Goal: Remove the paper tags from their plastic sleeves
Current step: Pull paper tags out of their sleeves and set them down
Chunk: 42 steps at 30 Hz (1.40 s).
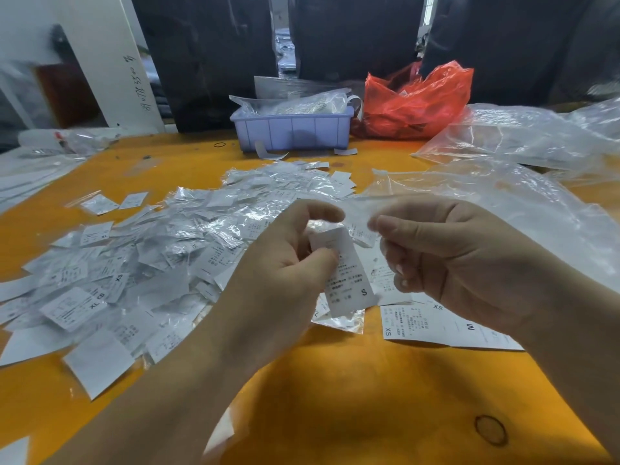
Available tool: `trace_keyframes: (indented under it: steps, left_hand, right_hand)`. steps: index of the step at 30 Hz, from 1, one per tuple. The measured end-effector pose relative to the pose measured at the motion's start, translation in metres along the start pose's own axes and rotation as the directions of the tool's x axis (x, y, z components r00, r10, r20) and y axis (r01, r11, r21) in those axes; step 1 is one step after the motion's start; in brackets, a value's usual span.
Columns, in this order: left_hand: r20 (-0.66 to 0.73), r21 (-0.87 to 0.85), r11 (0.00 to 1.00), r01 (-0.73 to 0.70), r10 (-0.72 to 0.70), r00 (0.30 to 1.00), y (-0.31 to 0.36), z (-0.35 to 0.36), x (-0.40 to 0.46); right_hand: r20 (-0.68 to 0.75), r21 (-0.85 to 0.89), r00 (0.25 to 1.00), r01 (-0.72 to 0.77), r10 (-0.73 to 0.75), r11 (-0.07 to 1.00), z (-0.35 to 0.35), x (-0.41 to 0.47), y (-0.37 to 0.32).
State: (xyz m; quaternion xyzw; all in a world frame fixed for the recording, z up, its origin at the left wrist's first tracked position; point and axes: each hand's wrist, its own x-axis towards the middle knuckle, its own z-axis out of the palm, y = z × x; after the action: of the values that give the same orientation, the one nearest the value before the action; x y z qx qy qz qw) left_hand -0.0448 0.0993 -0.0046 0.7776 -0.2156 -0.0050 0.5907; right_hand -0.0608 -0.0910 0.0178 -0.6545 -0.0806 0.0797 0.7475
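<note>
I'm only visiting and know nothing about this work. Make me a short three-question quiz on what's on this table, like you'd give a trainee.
1. True or false: the paper tag in the left hand shows the size letter S.
2. What colour is the tray at the back of the table? A) green B) pale purple C) black
3. Fill in: beside the tray sits a crumpled ___ plastic bag.

Key
1. True. The left hand pinches the tag, and the S shows near its lower end.
2. B.
3. Red. It lies to the right of the tray, while the right hand pinches a thin clear plastic piece.
</note>
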Motion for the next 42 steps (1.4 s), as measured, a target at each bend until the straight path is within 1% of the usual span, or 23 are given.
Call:
trace_keyframes:
  steps: [2,3,4,6,8,11,12,14,16,17,20,22,24,26,29,32,35,39,42]
  left_hand:
    - [-0.018,0.160,0.985,-0.068,0.071,0.997,0.002,0.002,-0.003]
    - [-0.023,0.199,0.976,-0.087,0.093,0.995,0.004,0.002,-0.003]
    - [-0.028,0.203,0.975,-0.091,0.098,0.995,0.005,0.003,-0.004]
    - [-0.017,0.159,0.984,-0.080,0.084,0.996,0.005,0.002,-0.002]
    - [0.032,0.066,0.996,-0.057,0.055,0.998,0.006,-0.001,0.000]
    - [0.081,0.016,0.998,-0.064,0.062,0.995,0.006,-0.003,0.000]
    - [0.072,0.016,0.997,-0.072,0.071,0.995,0.007,-0.002,0.000]
    - [0.013,0.016,0.997,-0.073,0.073,0.997,0.007,-0.001,0.000]
    - [-0.052,-0.017,0.998,-0.055,0.054,0.997,0.007,-0.004,0.001]
    - [-0.064,-0.029,0.998,-0.048,0.046,0.997,0.008,-0.006,0.002]
    - [-0.023,0.011,0.999,-0.038,0.038,0.999,0.009,-0.010,0.003]
    - [0.005,0.040,0.998,-0.040,0.040,0.999,0.009,-0.009,0.002]
    - [0.036,0.051,0.998,-0.049,0.047,0.998,0.008,-0.008,0.001]
    - [0.073,0.065,0.996,-0.054,0.049,0.996,0.008,-0.007,0.000]
    - [0.108,0.030,0.999,-0.037,0.033,0.994,0.008,-0.007,0.001]
    - [0.097,-0.046,0.999,-0.010,0.015,0.995,0.007,-0.008,0.002]
    - [0.056,-0.151,0.988,0.020,-0.011,0.998,0.004,-0.009,0.005]
    - [-0.040,-0.307,0.950,0.049,-0.064,0.997,-0.001,-0.010,0.008]
    - [-0.096,-0.404,0.913,0.049,-0.095,0.991,0.001,-0.010,0.008]
  right_hand:
    - [0.017,-0.045,1.000,0.004,-0.003,0.999,0.002,0.000,0.002]
    - [0.023,-0.068,1.000,0.006,-0.005,0.998,0.003,-0.001,0.003]
    - [0.028,-0.096,1.000,0.012,-0.009,0.995,0.004,-0.001,0.004]
    - [0.039,-0.163,0.999,0.026,-0.020,0.986,0.006,-0.001,0.006]
    - [0.037,-0.210,0.999,0.021,-0.014,0.977,0.006,-0.001,0.006]
    - [0.032,-0.224,0.999,0.007,0.001,0.975,0.007,0.000,0.008]
    - [0.037,-0.221,0.999,0.005,0.003,0.975,0.007,0.000,0.008]
    - [0.048,-0.206,0.999,0.006,0.004,0.979,0.009,0.000,0.008]
    - [0.036,-0.171,0.999,0.009,-0.003,0.985,0.008,0.000,0.007]
    - [0.023,-0.155,1.000,0.015,-0.012,0.988,0.007,0.000,0.006]
    - [0.007,-0.179,0.999,0.037,-0.036,0.983,0.001,0.000,0.002]
    - [0.062,-0.264,0.998,0.041,-0.026,0.964,-0.001,-0.001,0.000]
    - [0.130,-0.366,0.991,0.043,0.005,0.929,-0.001,-0.002,-0.001]
    - [0.177,-0.433,0.983,0.037,0.044,0.900,-0.001,-0.003,-0.001]
    - [0.228,-0.458,0.967,0.007,0.109,0.889,-0.001,-0.003,-0.003]
    - [0.260,-0.474,0.957,0.009,0.130,0.880,-0.001,-0.003,-0.003]
    - [0.231,-0.425,0.968,0.010,0.097,0.905,-0.001,-0.002,-0.001]
    - [0.093,-0.299,0.996,0.021,0.007,0.954,-0.003,-0.001,-0.003]
    - [-0.006,-0.173,1.000,0.022,-0.023,0.985,-0.002,-0.001,-0.002]
